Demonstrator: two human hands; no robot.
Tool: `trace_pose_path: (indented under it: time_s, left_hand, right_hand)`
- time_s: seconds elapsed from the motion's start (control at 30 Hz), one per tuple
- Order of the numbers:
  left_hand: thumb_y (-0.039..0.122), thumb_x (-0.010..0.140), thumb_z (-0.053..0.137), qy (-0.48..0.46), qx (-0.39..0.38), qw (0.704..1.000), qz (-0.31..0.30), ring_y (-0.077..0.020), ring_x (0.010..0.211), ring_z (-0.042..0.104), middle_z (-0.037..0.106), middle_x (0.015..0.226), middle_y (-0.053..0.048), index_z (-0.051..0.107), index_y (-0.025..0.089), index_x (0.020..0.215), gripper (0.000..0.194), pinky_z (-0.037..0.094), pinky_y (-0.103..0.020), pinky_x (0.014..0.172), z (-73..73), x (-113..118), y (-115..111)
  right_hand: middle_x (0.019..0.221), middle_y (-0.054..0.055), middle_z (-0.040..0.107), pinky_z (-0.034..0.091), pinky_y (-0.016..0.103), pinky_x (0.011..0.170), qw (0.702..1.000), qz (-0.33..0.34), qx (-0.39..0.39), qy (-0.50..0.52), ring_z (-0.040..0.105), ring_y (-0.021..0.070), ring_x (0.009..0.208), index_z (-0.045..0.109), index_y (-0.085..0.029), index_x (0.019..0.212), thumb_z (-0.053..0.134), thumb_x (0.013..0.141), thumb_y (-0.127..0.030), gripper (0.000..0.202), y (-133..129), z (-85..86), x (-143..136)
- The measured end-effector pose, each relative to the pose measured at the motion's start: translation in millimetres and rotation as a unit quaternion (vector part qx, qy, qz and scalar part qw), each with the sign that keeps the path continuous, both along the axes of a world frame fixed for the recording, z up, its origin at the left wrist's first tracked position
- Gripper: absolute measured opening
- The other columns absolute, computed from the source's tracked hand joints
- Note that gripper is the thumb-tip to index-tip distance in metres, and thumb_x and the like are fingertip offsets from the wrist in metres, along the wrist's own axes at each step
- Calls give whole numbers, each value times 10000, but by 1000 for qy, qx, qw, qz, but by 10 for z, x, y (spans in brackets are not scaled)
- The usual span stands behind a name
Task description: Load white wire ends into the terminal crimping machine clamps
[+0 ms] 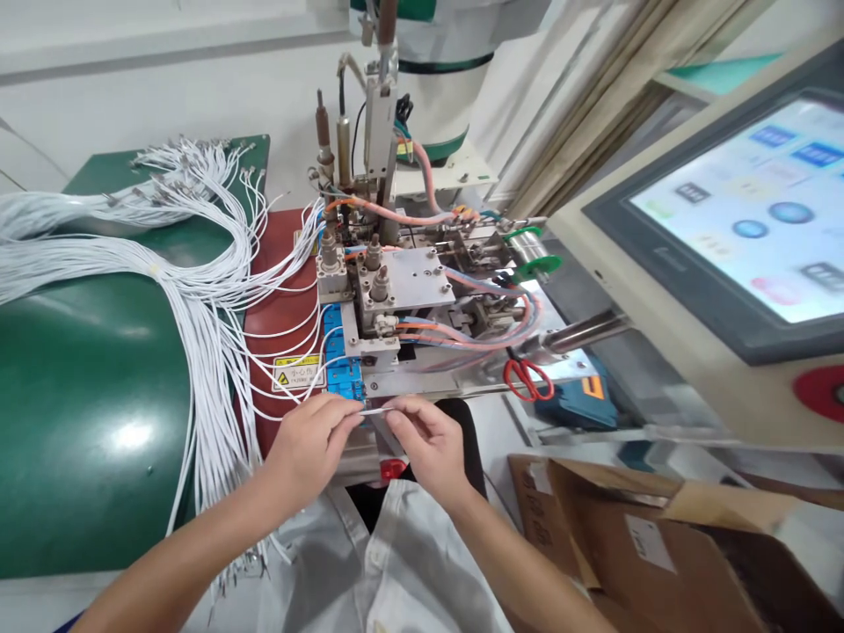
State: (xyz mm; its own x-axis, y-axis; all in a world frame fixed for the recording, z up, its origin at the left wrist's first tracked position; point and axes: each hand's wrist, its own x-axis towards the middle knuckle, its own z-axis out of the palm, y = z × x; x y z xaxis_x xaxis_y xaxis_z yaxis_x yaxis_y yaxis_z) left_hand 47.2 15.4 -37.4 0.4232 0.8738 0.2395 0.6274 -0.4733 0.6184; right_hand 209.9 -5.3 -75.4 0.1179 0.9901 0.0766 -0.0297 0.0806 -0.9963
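Note:
Both my hands pinch one white cable (pixel 374 411) just in front of the machine. My left hand (pixel 315 440) has thumb and fingers closed on it, and a short length shows across the gap. At its other end my right hand (pixel 425 435) grips between thumb and index finger; the tip there is too small to make out. Close beyond my fingers are blue fixture blocks (pixel 344 376) on the machine's edge, with several white cables running into them. A large bundle of white cables (pixel 198 352) spreads over the left side.
A green tabletop (pixel 98 422) carries the bundle. The machine (pixel 409 281) stands ahead, with a wire spool (pixel 529 251) and red-handled scissors (pixel 527 378) at its right. A touchscreen panel (pixel 745 211) juts in from the right, above an open cardboard box (pixel 659 536).

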Motion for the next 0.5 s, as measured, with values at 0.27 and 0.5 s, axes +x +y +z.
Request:
trace_pose_path:
  time_s: [0.27,0.5]
  left_hand:
    - [198,854,489,-39,-49,998,15,-147,826,638,689,922,-40,651,195,959,193,501,-247,759,-70,117,-32]
    - [200,808,546,-83,-124,986,80,-139,750,631,690,803,-21,678,190,808,132,494,-228,700,-72,140,-11]
  right_hand:
    - [648,15,591,448,261,572,994,-8,45,-104,549,136,602,596,-188,683,548,767,-180,97,61,108,-40]
    - [716,13,605,464,250,622,996,-29,16,-81,579,137,667,599,-189,745,527,797,-207,90,3,6,-127]
